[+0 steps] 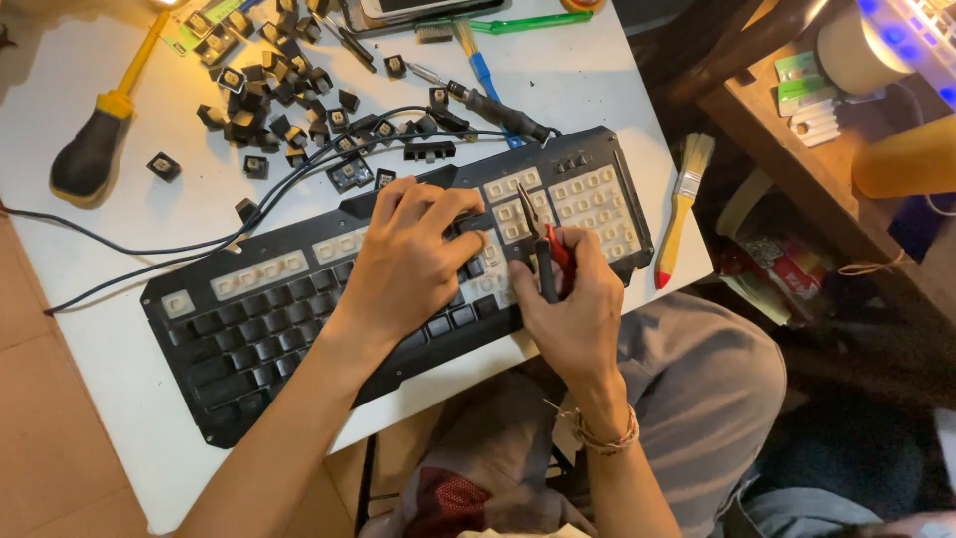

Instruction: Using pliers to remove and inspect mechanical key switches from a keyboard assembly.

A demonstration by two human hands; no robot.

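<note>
Left hand [413, 254] fingers spread on keyboard [249, 329], hiding keys, right hand [573, 299] fingers pinching pliers [543, 244], tip unclear

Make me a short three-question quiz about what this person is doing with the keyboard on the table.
1. True or false: every key cap is still on the keyboard.
2. Which tool is in the right hand? A) paintbrush B) pliers with red handles C) yellow-handled screwdriver
3. Where does the left hand rest?

Key
1. False. Many sockets are bare, and loose key caps lie heaped on the white table behind the keyboard.
2. B. The pliers point at the keys; the paintbrush lies at the keyboard's right end and the screwdriver at far left.
3. Flat on the keyboard's middle, fingers pressing the keys.
</note>
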